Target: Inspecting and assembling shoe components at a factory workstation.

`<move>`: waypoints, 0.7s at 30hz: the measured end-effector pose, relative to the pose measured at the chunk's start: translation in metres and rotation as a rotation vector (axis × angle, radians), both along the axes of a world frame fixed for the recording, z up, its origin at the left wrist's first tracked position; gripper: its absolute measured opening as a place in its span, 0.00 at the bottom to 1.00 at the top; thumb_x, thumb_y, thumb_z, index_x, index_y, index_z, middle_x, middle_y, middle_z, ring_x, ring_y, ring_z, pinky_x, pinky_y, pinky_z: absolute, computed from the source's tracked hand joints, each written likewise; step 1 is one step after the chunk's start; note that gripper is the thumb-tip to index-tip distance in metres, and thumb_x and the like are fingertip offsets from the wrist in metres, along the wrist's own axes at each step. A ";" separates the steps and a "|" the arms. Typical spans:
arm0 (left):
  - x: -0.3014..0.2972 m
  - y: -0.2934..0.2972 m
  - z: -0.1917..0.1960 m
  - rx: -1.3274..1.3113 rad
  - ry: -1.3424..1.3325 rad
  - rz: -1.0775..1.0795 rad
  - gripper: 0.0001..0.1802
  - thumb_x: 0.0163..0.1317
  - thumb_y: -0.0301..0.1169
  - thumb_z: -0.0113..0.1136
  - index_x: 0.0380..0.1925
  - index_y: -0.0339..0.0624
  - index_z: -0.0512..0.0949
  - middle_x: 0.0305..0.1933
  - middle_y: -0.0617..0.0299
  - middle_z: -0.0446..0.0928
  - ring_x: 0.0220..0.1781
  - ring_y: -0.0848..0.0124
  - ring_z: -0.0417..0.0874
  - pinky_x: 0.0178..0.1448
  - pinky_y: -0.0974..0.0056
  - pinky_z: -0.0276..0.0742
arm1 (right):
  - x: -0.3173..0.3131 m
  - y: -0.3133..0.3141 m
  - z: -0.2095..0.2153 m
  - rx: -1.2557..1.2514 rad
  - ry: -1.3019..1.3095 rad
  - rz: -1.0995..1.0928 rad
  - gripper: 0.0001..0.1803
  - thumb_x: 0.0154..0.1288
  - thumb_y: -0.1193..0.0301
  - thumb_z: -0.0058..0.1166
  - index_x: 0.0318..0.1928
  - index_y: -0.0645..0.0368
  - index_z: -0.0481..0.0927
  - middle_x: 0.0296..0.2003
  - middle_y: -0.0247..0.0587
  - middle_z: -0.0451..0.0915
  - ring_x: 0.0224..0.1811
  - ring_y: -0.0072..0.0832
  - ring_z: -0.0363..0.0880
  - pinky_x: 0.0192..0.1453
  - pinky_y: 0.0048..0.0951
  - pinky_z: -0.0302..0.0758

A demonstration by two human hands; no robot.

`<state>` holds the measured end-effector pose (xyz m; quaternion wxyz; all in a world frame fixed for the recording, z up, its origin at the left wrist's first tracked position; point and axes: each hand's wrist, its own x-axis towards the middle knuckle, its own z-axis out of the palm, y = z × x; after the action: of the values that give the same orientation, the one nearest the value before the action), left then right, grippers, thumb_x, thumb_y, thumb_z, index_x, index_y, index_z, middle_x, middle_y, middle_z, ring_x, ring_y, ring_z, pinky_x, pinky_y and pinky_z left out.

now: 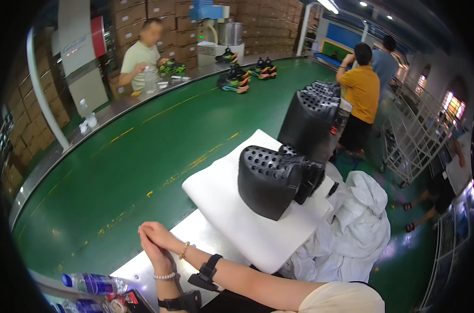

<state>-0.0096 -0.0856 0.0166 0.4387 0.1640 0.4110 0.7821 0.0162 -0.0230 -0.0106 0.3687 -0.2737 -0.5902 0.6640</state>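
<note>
Black, hole-pocked, shoe-shaped forms (268, 182) stand just right of the middle of the frame, on white sheeting (216, 182) spread over a metal counter (203, 229). The sheeting perhaps spares them from the bare metal; their deep, broad sides probably let them stand unaided. Farther back, toward the upper right, similar black forms (305, 117) are grouped closely, which may simply save room. White crumpled cloth (361, 224) bunches against the sheeting's right side, perhaps pushed there to leave the top free.

At the lower left, the right hand (161, 237) and left hand (149, 253) meet palm to palm, fingers together. The pose looks like rest, the forearms drawn in near the counter's edge. Each grip appears to press only against the other, but the palms are hidden, so I cannot tell whether anything lies between them or how far either one is closed.

The nearer black forms lie up and to the right of both hands, well apart from them, with bare metal and part of the sheeting between. Clear bottles (93, 283) lie at the lower left corner, nearer to the left wrist.
</note>
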 end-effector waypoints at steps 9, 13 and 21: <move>-0.006 0.008 -0.014 0.010 -0.046 -0.023 0.17 0.72 0.42 0.38 0.45 0.41 0.70 0.45 0.63 0.73 0.48 0.74 0.74 0.51 0.69 0.70 | 0.006 0.000 0.013 0.023 -0.033 -0.013 0.14 0.68 0.67 0.43 0.35 0.66 0.77 0.28 0.38 0.79 0.33 0.21 0.75 0.39 0.24 0.72; -0.001 0.005 -0.004 0.001 -0.089 0.029 0.18 0.72 0.42 0.39 0.48 0.41 0.70 0.46 0.64 0.73 0.49 0.75 0.73 0.53 0.69 0.70 | 0.015 -0.009 0.030 0.053 0.048 -0.044 0.16 0.68 0.65 0.42 0.31 0.65 0.74 0.24 0.44 0.77 0.27 0.27 0.72 0.34 0.30 0.70; -0.001 0.005 -0.006 -0.002 -0.045 -0.016 0.18 0.71 0.43 0.40 0.49 0.42 0.70 0.47 0.65 0.72 0.50 0.76 0.73 0.53 0.70 0.69 | 0.010 -0.003 0.020 -0.008 0.044 -0.041 0.17 0.68 0.64 0.43 0.30 0.66 0.74 0.24 0.43 0.76 0.26 0.26 0.71 0.34 0.30 0.70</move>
<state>-0.0108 -0.0805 0.0105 0.4542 0.1492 0.4005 0.7817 0.0264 -0.0259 0.0094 0.3942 -0.2725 -0.5736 0.6643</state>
